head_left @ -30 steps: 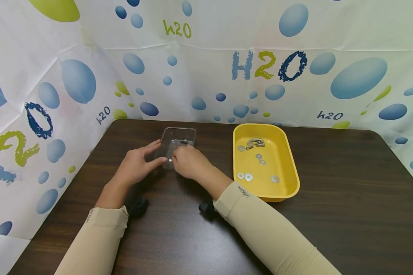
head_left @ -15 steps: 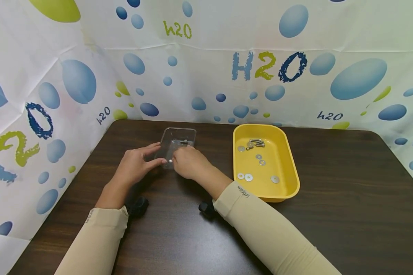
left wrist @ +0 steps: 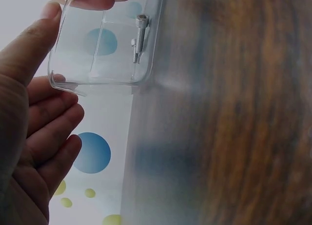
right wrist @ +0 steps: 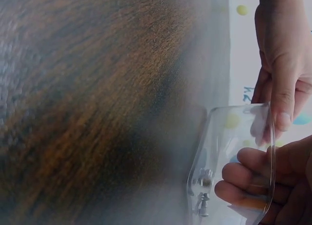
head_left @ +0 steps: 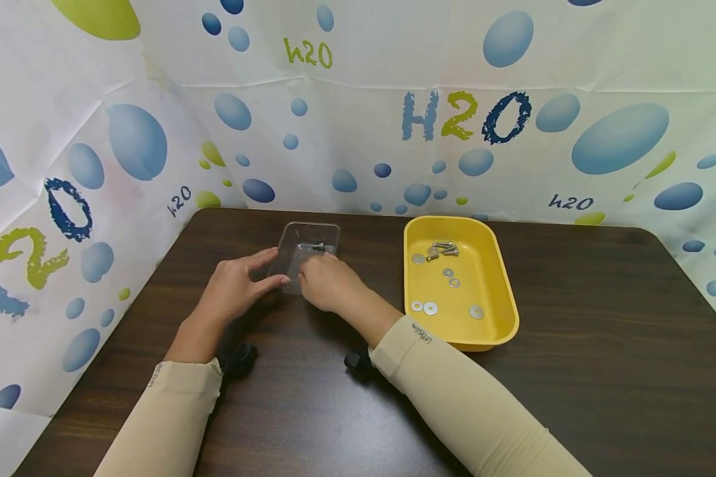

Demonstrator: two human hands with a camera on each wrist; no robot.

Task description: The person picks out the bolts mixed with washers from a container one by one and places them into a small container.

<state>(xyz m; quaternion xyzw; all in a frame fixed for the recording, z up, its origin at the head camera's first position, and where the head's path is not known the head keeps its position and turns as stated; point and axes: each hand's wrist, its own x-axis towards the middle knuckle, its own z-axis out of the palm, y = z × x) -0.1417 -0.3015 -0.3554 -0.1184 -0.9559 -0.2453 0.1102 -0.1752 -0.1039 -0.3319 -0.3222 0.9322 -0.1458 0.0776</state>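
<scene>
A clear plastic box (head_left: 294, 228) lies on the table, left of the middle. My left hand (head_left: 234, 286) holds its near left corner, thumb on the near side and fingers along the left wall. My right hand (head_left: 332, 281) reaches over the near right rim, its curled fingers (right wrist: 239, 175) down inside the box. Whether those fingers pinch anything is hidden. Socket-head screws (left wrist: 141, 28) lie in the box, at its far part in the head view.
A yellow tray (head_left: 495, 331) stands right of the box, beside my right forearm. In it are several screws (head_left: 447, 249) and several flat washers (head_left: 430, 309). The dark wooden table (head_left: 602, 344) extends to the right. A printed white sheet (head_left: 358, 112) hangs behind and at the left.
Both hands stay almost where they were. A shiny metal piece seen earlier between the left thumb and the right fingers no longer shows clearly.
</scene>
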